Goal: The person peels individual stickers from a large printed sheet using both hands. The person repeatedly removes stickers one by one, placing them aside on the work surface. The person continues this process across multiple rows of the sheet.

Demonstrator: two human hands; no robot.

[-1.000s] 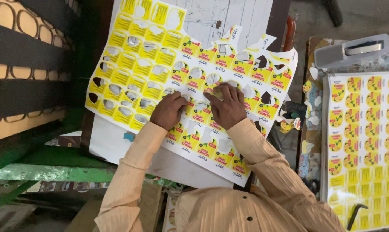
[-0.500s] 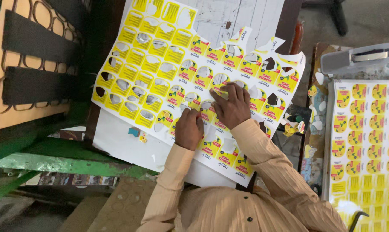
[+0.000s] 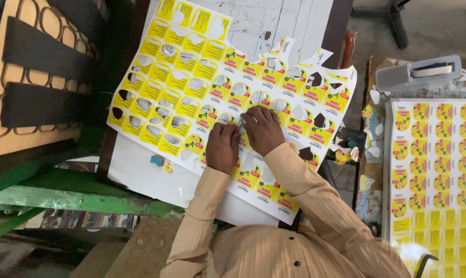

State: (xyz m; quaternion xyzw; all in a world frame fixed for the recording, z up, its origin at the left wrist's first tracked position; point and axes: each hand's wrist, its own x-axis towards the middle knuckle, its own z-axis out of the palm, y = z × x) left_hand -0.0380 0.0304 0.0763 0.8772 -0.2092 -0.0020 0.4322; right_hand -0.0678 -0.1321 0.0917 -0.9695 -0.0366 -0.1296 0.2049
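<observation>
- The large die-cut sheet of yellow printed labels [image 3: 192, 77] lies slanted across a white work surface [image 3: 140, 175], and many of its cells show punched-out, empty centres.
- The left hand [image 3: 222, 146] rests palm-down on the lower middle of that sheet, fingers curled together and pressing on the paper; whether it pinches a label cannot be told.
- The right hand [image 3: 264, 128] lies just beside it, touching the same sheet, with its fingertips bent onto a label cell; its grip is hidden under the knuckles.
- Both forearms are in peach ribbed sleeves [image 3: 315, 206] that cover the sheet's lower right corner.
- A white panel with pencil-like lines [image 3: 259, 23] shows beneath the sheet's upper edge.
- To the right, well apart from the hands, a second, uncut sheet of yellow labels [image 3: 434, 164] lies flat on a cluttered side table.
- A grey flat box-like tool [image 3: 416, 72] sits above that second sheet.
- Loose scraps of cut paper [image 3: 346, 152] are scattered in the gap between the two sheets.
- At the left stand a tan board with dark bands and oval outlines [image 3: 22, 92] and a green-painted metal frame [image 3: 63, 198].
- A small blue scrap [image 3: 157, 160] lies on the white surface, near the sheet's lower edge.
</observation>
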